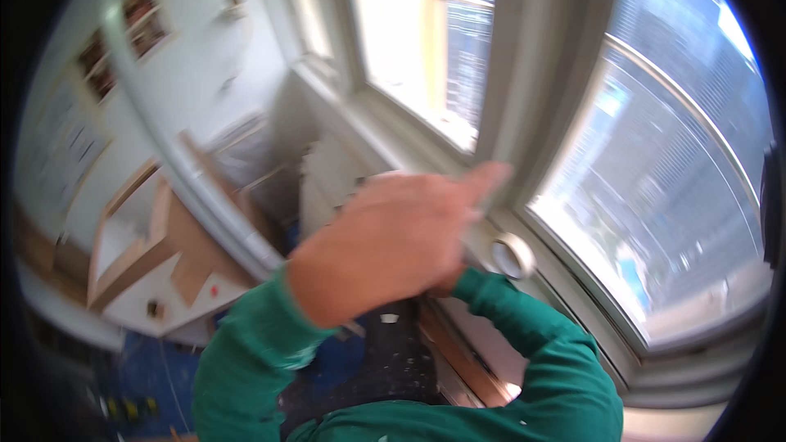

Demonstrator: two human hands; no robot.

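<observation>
My left hand, blurred, reaches across the middle with one finger stretched toward the window frame; its other fingers are smeared or hidden. My right hand is mostly behind it, so what it holds, if anything, cannot be seen. A pale roll of tape rests on the window sill, just right of both hands.
Tall window panes show high buildings outside. At the left are an open-framed wood-and-white box, a long pale pipe and a wall with pictures. Blue sheeting covers floor below; a plank stands by my right arm.
</observation>
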